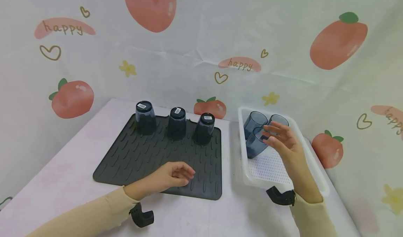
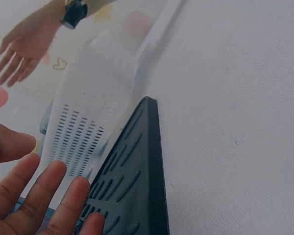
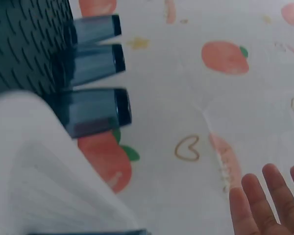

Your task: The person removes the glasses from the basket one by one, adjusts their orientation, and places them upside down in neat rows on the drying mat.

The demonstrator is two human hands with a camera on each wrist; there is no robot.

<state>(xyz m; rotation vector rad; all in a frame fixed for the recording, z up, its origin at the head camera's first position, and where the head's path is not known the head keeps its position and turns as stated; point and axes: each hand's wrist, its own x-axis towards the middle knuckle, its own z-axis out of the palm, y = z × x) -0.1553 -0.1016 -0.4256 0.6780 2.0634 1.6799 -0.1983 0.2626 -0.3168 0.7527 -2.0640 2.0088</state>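
Observation:
My right hand [image 1: 284, 142] hovers over the white basket [image 1: 302, 160], its fingers loosely bent and holding nothing. Beside its fingertips in the head view, three blue glasses stand or lean in the basket: a front glass [image 1: 255, 146], a back left glass [image 1: 254, 121] and a back right glass [image 1: 280, 119], partly hidden by the fingers. My left hand [image 1: 171, 176] is above the front part of the black drying mat [image 1: 151, 160], fingers relaxed with nothing in them. Three upside-down glasses form a row along the mat's back: a left one [image 1: 145, 120], a middle one [image 1: 177, 125] and a right one [image 1: 204, 130].
A white table [image 1: 201, 216] carries the mat on the left and the basket on the right. Behind them hangs a printed backdrop [image 1: 189, 48] with fruit and hearts, which also runs along both sides. Each wrist wears a black camera mount [image 1: 141, 216].

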